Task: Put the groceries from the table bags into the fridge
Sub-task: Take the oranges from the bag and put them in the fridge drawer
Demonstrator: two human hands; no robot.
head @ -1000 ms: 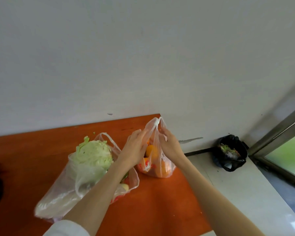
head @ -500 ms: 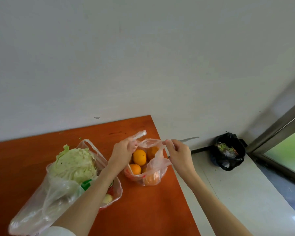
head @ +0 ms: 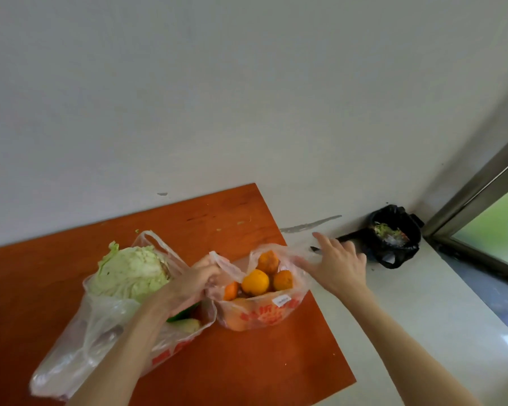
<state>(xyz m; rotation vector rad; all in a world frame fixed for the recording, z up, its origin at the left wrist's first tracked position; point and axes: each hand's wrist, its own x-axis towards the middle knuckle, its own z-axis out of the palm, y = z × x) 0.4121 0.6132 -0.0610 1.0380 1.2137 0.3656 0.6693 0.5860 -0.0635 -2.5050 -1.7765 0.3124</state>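
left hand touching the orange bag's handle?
Touching. The head view shows the left hand with fingers curled round the near handle of the orange bag, pinching the plastic with no gap.

**Room condition: corner by the window**

A plain pale wall [head: 247, 98] fills the upper view, with a small dark mark [head: 162, 194] and a grey smear [head: 311, 224] low down. An orange-brown wooden table [head: 247, 361] stands against it, its top showing minor scratches. The floor [head: 423, 317] is pale and smooth. A black-lined waste bin [head: 393, 238] containing scraps sits in the corner. At right, a metal-framed window [head: 481, 200] admits greenish daylight.
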